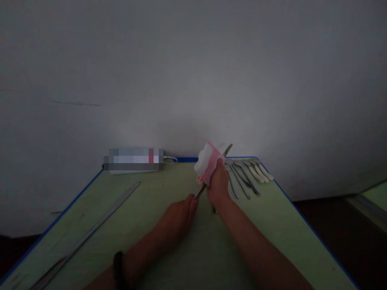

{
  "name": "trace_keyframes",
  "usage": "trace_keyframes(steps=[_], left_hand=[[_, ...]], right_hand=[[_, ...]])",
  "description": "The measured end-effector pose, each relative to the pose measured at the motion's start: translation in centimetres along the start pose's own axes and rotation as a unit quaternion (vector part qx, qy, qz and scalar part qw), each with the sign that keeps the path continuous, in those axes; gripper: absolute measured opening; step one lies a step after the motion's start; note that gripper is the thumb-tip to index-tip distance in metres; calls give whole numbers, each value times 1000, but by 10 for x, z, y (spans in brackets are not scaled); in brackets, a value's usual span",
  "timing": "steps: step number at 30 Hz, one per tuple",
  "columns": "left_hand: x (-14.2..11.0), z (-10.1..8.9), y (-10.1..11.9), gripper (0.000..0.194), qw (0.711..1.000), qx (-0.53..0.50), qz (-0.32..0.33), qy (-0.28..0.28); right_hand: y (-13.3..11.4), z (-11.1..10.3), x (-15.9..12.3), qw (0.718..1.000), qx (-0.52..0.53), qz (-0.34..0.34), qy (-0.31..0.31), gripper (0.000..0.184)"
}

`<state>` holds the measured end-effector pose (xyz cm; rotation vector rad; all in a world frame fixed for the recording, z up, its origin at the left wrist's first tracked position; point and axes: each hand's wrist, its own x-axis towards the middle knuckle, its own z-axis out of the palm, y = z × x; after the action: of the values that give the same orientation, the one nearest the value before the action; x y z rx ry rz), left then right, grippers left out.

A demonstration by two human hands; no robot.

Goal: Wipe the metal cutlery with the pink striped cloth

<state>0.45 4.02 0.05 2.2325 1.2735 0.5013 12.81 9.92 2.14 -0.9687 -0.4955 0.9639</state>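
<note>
Slender metal utensil, probably a table knife (229,149): held above the table (272,241), its tip projecting beyond a pink-and-white cloth (211,163). The right hand (218,181) grips the cloth, bunched around the utensil; the left hand (181,213) is closed on the near end. Judged on this evidence, wiping of this piece is unfinished. Smooth metal cutlery (254,187) lies fanned just beyond the right hand, with pale-handled pieces (256,174) alongside; whether these are done or waiting cannot be told. Cloth: soft, folded, apparently plush. At left, a long, flat, tapering metal strip (105,216), use undetermined. Tabletop: pale green, smooth, blue-edged. Rear left: white box-like object (136,172), partly obscured by pixelation.
</note>
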Motion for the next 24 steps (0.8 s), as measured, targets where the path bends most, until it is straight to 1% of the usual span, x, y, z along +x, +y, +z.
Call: trace_keyframes(steps=[3,6,9,12,14,16,20,23,24], left_hand=[[1,2,1,34,990,141,8,-11],[1,4,3,35,973,228,33,-21],[-1,4,7,35,963,262,52,-34],[-3,3,9,34,962,263,59,-42],[-3,4,8,33,964,258,49,-42],[-2,5,5,34,967,249,33,-35],[1,5,3,34,972,235,20,-23],[3,4,6,34,972,233,0,-27],[4,4,6,33,972,235,-9,-29]], right_hand=[[-21,-3,14,998,47,28,12,34],[-40,-12,28,996,73,31,33,31],[-58,-26,43,994,83,5,66,26],[-66,-35,52,993,82,-11,90,23],[-62,-34,52,992,75,-25,99,24],[-53,-28,47,993,56,-39,96,32],[-27,-15,32,998,7,-34,55,46],[-6,-8,15,998,-32,-28,40,49],[0,-6,9,998,-45,-24,24,49]])
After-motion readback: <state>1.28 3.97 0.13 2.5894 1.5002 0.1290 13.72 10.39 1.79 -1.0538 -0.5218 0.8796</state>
